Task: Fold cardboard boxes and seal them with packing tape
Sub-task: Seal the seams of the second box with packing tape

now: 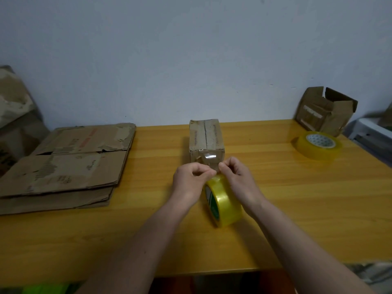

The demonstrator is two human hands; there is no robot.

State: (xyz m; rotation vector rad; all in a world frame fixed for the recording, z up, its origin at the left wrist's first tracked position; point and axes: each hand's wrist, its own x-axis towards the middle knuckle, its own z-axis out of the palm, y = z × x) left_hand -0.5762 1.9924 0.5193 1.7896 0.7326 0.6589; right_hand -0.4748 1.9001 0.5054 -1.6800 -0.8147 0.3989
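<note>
A small folded cardboard box (206, 137) stands in the middle of the yellow wooden table (275, 198), with clear tape running down its near face. Right in front of it a yellow tape roll (224, 203) stands on edge. My left hand (191, 177) and my right hand (238, 177) meet above the roll, close to the box's near face. Both pinch the strip of tape (209, 157) that runs between roll and box. The fingertips hide the exact spot where the tape is held.
A stack of flattened cardboard boxes (67, 162) lies at the left of the table. A second tape roll (317, 145) lies flat at the right rear, beside an open, worn cardboard box (324, 111) at the back corner. A wall stands behind the table.
</note>
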